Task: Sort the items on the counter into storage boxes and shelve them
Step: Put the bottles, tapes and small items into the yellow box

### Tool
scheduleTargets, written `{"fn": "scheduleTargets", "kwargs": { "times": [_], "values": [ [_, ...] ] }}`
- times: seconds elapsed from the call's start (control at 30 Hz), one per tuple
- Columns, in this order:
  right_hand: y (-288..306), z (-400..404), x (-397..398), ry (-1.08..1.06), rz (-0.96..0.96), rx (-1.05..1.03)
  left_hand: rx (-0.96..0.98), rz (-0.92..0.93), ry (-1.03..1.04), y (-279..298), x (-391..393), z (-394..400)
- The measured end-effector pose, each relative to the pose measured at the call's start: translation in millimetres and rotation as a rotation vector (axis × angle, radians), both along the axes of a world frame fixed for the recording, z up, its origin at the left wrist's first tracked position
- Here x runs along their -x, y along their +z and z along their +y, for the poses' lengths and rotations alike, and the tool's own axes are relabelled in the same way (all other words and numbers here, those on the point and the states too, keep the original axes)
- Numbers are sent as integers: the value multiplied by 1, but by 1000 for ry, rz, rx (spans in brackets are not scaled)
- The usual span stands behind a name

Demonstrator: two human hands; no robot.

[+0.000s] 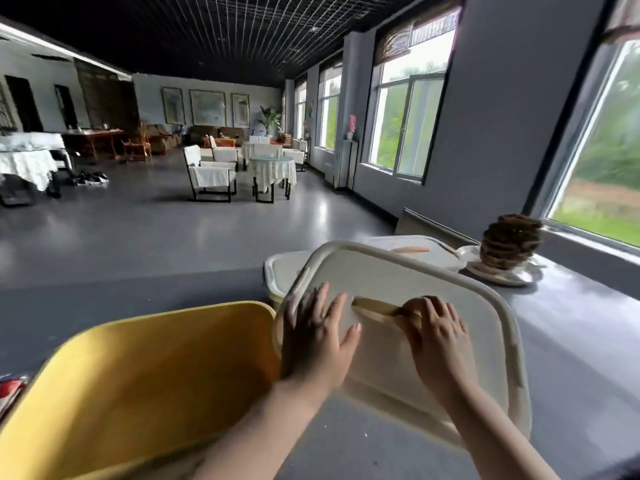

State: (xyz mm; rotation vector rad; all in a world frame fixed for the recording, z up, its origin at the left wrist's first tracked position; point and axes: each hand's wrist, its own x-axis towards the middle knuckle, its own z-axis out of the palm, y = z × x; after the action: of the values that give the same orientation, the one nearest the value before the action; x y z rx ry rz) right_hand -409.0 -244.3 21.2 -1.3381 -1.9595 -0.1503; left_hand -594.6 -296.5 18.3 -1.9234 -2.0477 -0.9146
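1. A cream lid (398, 271) with a wooden handle (375, 308) is seen on a storage box on the grey counter (571, 358), in front of the person.
2. The left hand (317, 336) is laid flat on the lid's left part, its fingers straight and spread; nothing is gripped by it.
3. The right hand (438, 336) is placed on the right end of the wooden handle, with its fingers bent over it; how firmly the handle is held cannot be told.
4. A yellow box (138, 375), uncovered, is set just left of the lidded box, its right wall touching the left wrist.
5. Two more cream lidded boxes (408, 252) are found behind the near lid, further along the counter.
6. A brown woven ball (510, 242) is kept on a white plate (519, 275) near the window (606, 150), to the right of those boxes.
7. A red and white packet (10, 389) is partly seen at the left edge, beside the yellow box.
8. White chairs (207, 173) and a cloth-covered table (272, 169) are seen well apart, across the room.
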Motion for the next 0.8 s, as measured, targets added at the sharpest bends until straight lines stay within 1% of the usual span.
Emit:
{"fn": "scheduleTargets", "kwargs": {
  "times": [0.13, 0.23, 0.33, 0.43, 0.6, 0.7, 0.73, 0.8],
  "values": [
    [-54, 10, -53, -114, -17, 188, 231, 9, -93, -57, -45, 24],
    [-97, 12, -74, -129, -10, 303, 383, -35, -114, -105, -61, 31],
    [-129, 16, -83, -115, -17, 378, 486, -54, -92, -136, -69, 37],
    [-148, 19, -86, -110, -33, 416, 553, -64, -77, -151, -71, 40],
    [-167, 25, -90, -108, -59, 463, 591, -61, -58, -167, -64, 39],
    [-170, 26, -86, -134, -67, 475, 620, -81, -72, -151, -64, 35],
    [-166, 27, -79, -152, -44, 483, 580, -108, -79, -138, -64, 35],
    [-150, 32, -55, -156, 40, 479, 380, -172, -78, -102, -61, 34]
  ]
}}
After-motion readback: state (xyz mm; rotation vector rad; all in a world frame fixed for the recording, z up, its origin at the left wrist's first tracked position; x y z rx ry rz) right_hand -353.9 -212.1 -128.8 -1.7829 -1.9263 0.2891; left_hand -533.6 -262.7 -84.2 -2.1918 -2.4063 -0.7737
